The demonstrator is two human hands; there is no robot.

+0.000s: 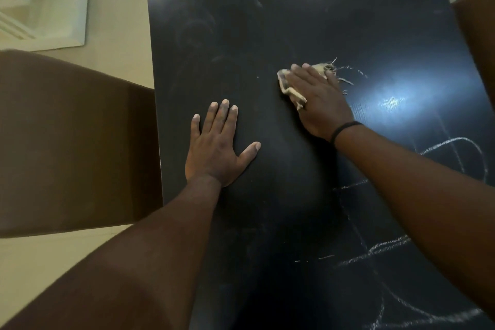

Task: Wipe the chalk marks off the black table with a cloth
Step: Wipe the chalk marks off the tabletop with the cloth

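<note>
A brown chair [75, 142] stands against the left edge of the worktop [267, 21], its smooth back just beside the left hand [217, 147]; a second brown shape [479, 43], only partly in view, sits at the right edge. Beyond the left edge lies a pale floor [120, 21] with a white frame [80, 8] on it. The left hand lies flat on the worktop near the left edge, fingers straight and spread, holding nothing. The right hand [318, 99] presses a cloth [288, 87] flat against the middle of the worktop with fingers extended; its grip is relaxed and flat, not curled round the cloth. The cloth is pale, crumpled and frayed, with loose threads showing past the fingertips. A black band [344, 130] circles the right wrist. Chalk marks [455, 153] in white curved and straight lines cover the right and near parts of the worktop, partly crossed by the right forearm; a few short strokes lie just beside the cloth. The far half and the left strip are dark and glossy, with only faint smears and light glare. The worktop surface is black with a fine grain.
</note>
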